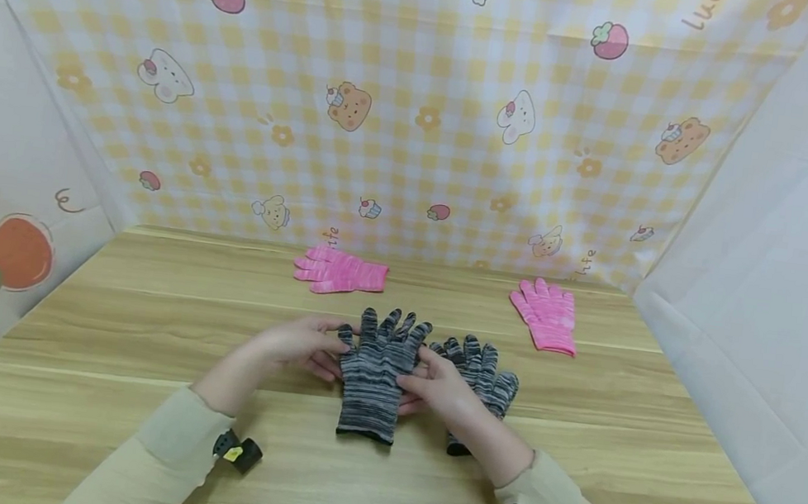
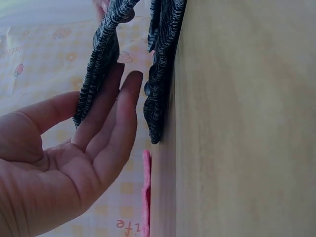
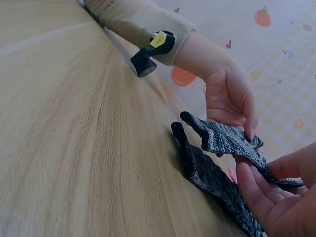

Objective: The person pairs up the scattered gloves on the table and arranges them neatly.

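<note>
A grey-and-black striped knit glove (image 1: 378, 374) is held between both hands, fingers pointing away and dark-edged cuff toward me. My left hand (image 1: 307, 346) pinches its thumb side, with the thumb on one face and fingers behind, as the left wrist view shows. My right hand (image 1: 426, 383) pinches the opposite edge. In the right wrist view the held glove (image 3: 232, 140) is raised off the table. A second striped glove (image 1: 487, 378) lies on the table to the right, partly hidden under my right forearm.
Toward the back of the wooden table (image 1: 178, 326) lie one pink glove (image 1: 342, 271) on the left and another pink glove (image 1: 548, 314) on the right. A yellow checked cloth (image 1: 412, 53) hangs behind the table, with white cloths (image 1: 771, 244) at the sides.
</note>
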`<state>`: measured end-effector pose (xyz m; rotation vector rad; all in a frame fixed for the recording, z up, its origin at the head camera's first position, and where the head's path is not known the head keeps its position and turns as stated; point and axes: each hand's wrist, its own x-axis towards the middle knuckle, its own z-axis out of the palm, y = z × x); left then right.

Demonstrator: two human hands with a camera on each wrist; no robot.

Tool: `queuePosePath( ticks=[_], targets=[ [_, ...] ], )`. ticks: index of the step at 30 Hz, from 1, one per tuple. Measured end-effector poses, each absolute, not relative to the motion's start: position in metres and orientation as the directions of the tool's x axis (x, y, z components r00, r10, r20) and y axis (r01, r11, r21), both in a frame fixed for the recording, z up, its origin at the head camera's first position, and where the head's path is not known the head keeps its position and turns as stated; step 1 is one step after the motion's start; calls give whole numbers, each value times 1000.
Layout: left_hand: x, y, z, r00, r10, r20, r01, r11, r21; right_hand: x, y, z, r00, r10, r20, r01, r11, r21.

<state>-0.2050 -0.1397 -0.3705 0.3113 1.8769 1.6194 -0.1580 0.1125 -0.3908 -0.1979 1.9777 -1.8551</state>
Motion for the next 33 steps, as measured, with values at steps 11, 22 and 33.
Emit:
queuePosePath(
  ticks=[11, 22, 33],
  targets=[
    [-208, -142, -373, -762, 559, -327, -211, 264, 941, -161, 110, -400, -883, -409, -229, 207, 99, -973],
    [-208, -143, -375, -755, 557, -345, -216, 285, 934, -159, 108, -404, -882, -389, -267, 231, 137, -963],
    [-209, -145, -375, -746, 577, -333, -206, 275, 939, -162, 109, -406, -874, -411, -258, 213, 153, -965]
  ],
)
